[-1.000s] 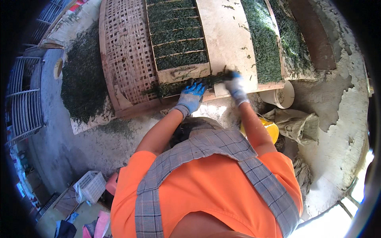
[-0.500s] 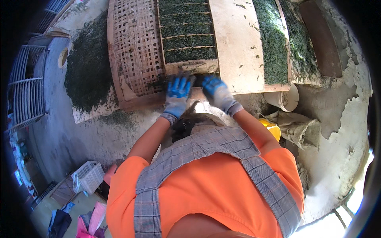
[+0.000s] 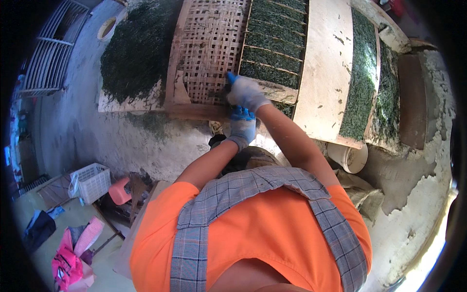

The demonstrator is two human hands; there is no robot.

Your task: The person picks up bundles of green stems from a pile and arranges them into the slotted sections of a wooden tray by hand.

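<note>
Clearly, our two grips were close together in white-and-blue gloves, the right grip (image 3: 247, 93) just beyond the left grip (image 3: 242, 128). Blur over the right grip kept us from telling whether it was clenched or grasping anything; we saw one blue fingertip pointing away from us. On the left grip, the blue fingers (image 3: 243, 115) lay over the wooden front rail (image 3: 194, 111), and we could not tell whether they were grasping something either.

The slatted frame (image 3: 278, 91) stretched away just beyond and to the right of our right grip, which hid its near left corner. Dark green leaf shreds (image 3: 272, 59) filled the spaces between its slats. Directly left of that grip, we had the woven lattice (image 3: 209, 53), with a few dark bits scattered over its near end.

Farther right of both grips, we could see a pale board (image 3: 325, 58) sprinkled with loose shreds, and past it a strip of dark green leaves (image 3: 361, 73). Well to the left of our grips, a broad dark green heap (image 3: 136, 53) covered most of a pale sheet. Nearer us than the right grip and well to its right, a whitish bucket (image 3: 339, 154) lay tilted; far to the left of the left grip were a white plastic crate (image 3: 95, 184) and a red plastic container (image 3: 118, 192).
</note>
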